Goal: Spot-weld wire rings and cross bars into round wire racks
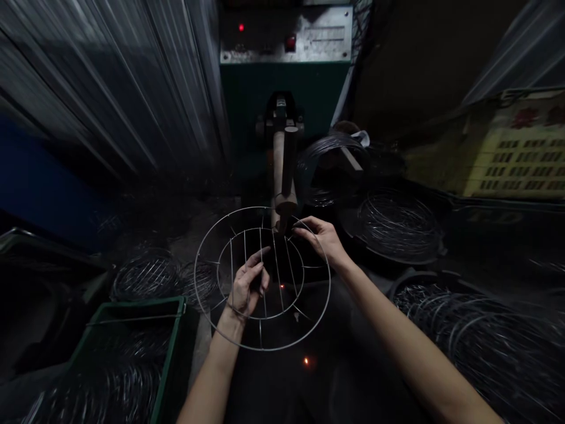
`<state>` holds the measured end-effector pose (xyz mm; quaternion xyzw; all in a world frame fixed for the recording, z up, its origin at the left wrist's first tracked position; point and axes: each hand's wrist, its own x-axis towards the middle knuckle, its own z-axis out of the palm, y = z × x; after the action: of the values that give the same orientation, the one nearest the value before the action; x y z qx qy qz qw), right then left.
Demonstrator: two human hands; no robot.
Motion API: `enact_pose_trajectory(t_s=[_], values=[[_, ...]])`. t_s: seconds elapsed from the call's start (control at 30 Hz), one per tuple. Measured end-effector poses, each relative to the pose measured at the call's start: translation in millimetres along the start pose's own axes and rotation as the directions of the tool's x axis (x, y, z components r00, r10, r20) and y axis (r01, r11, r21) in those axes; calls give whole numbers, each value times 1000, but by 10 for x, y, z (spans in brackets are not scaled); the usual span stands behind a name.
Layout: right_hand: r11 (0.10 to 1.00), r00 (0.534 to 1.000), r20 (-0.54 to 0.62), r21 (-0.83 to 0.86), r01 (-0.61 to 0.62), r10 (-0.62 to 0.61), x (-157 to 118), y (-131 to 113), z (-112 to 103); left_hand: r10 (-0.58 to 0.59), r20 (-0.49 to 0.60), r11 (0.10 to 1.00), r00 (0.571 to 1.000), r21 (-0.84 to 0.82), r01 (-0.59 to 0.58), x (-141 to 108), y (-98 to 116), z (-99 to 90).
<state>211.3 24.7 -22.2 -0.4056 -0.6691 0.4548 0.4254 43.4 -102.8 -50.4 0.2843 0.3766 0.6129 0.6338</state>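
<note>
A round wire rack (pixel 262 350), made of an outer ring, an inner ring and straight cross wires, has its far edge at the electrode tip (pixel 281 222) of a welding machine. My right hand (pixel 320 237) pinches at the rack's far right, beside the tip; a short dark piece seems to be between its fingers, too small to name. Over the left half of the rack is my left hand (pixel 251 284), fingers bent and thumb near the index finger; whether it grips a wire is unclear. Two orange sparks glow below the rack.
The machine's panel (pixel 322 35) shows a red light and red switch. A green crate (pixel 176 335) of wire parts stands at lower left. Tubs of wire rings (pixel 397 229) and a yellow crate (pixel 521 159) are at right.
</note>
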Motion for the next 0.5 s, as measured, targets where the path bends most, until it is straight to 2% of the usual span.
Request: enact_pose_trajectory(t_s=[0.17,0.5], values=[[988,992,-105,-149,47,-63,60,6,90,35,-35,999,999,10,-35,17,43,9],[983,993,-92,-175,55,-72,159,-48,158,31,-54,999,998,-4,-31,32,70,-30]])
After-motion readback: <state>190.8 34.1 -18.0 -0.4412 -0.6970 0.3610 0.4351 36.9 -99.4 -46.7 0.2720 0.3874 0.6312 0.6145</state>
